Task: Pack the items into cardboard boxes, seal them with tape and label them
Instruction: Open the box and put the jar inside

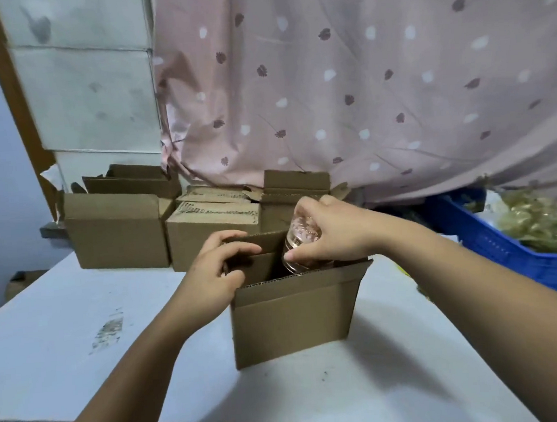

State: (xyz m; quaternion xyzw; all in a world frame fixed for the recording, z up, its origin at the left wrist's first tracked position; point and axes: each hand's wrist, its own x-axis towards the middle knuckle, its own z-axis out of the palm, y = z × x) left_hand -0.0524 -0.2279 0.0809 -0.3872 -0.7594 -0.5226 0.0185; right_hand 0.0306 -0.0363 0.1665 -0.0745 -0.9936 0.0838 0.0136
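An open cardboard box [291, 322] stands on the white table [82, 349] in front of me, flaps up. My right hand [331, 233] grips a clear jar [300, 242] with pinkish contents, tilted over the box opening, its lower part inside the box. My left hand [215, 274] holds the box's left flap, fingers curled over its edge.
Several more cardboard boxes [117, 235] line the table's far edge, some with flaps up. A blue plastic crate [503, 244] with yellowish-green items sits at the right. A pink patterned curtain [361, 89] hangs behind.
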